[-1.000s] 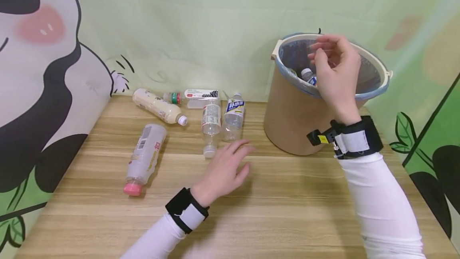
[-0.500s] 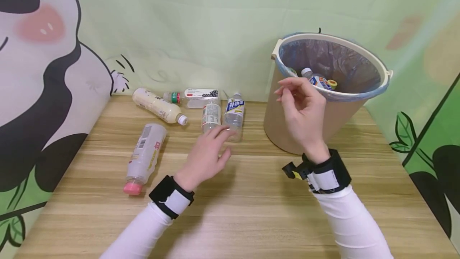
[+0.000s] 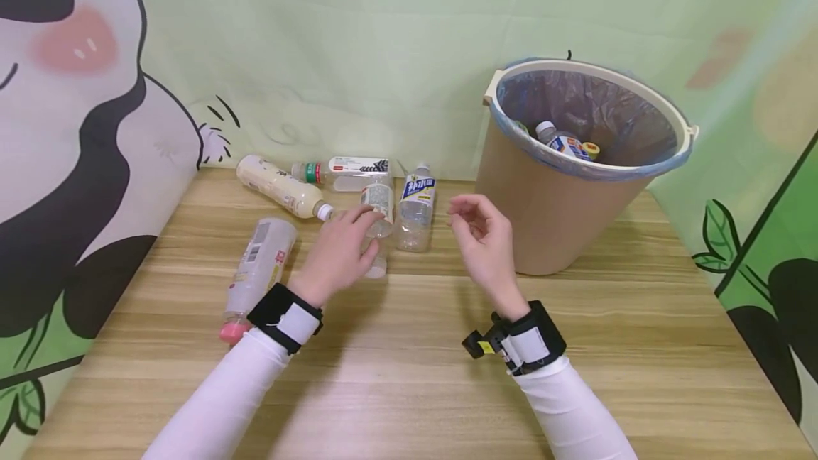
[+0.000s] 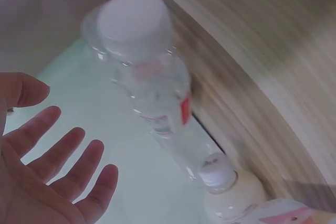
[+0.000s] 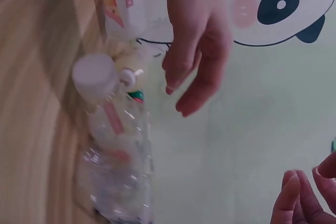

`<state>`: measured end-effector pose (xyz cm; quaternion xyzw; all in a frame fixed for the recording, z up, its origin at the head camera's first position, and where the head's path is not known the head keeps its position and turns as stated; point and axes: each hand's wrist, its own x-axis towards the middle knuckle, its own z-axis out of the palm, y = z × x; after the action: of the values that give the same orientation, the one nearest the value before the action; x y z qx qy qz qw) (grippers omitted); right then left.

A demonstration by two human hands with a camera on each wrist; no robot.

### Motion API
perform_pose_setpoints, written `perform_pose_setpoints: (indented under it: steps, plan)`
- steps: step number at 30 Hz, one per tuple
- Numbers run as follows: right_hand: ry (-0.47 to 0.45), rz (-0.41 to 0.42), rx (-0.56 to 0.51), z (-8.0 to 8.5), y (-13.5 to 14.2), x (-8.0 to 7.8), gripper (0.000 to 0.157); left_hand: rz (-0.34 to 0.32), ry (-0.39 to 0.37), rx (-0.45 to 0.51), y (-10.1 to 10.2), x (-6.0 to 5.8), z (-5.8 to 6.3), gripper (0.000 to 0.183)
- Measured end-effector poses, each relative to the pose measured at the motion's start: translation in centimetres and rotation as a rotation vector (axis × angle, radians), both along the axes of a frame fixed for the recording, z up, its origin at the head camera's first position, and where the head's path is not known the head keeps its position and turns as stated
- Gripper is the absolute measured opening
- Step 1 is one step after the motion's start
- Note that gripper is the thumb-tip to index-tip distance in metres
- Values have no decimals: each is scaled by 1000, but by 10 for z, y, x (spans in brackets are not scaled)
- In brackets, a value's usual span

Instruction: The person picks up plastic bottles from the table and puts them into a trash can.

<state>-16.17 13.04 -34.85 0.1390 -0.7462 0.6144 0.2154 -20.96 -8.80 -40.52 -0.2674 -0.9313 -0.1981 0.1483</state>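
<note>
My left hand (image 3: 337,250) hovers above a clear plastic bottle (image 3: 378,229) with a paper label, covering part of it in the head view. Its fingers are spread and hold nothing; the left wrist view has that bottle's white cap (image 4: 135,24) to the right of them. My right hand (image 3: 486,243) is in the air between the bottles and the bin, its fingers loosely bent around nothing. Beside the first bottle lies another clear bottle (image 3: 415,211) with a blue and white label. A frosted bottle (image 3: 258,272) with a pink cap (image 3: 234,332) lies left of my left wrist.
A brown bin (image 3: 543,218) with a blue liner stands at the back right, bottles (image 3: 569,144) inside. Along the back wall lie a cream-coloured bottle (image 3: 277,185), a green-labelled bottle (image 3: 311,173) and a white box (image 3: 358,165). A panda-print cloth (image 3: 319,55) hangs behind the wooden table.
My right hand has come out from over the bin, moving left and toward me. My left hand has shifted left, over the labelled clear bottle.
</note>
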Motion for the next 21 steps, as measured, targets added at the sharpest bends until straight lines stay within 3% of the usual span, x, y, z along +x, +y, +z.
perform_pose_setpoints:
  steps: [7, 15, 21]
  plan:
    - [-152, 41, -84, -42, -2, -12, 24, 44, -38, -61, -9, -15, -6, 44]
    - [-293, 82, -132, -57, -5, -9, 27, 82, -59, -70, -17, -24, -14, 47]
    - [-357, 120, -209, -63, -8, -7, 29, 118, -168, 56, -11, -28, -19, 47]
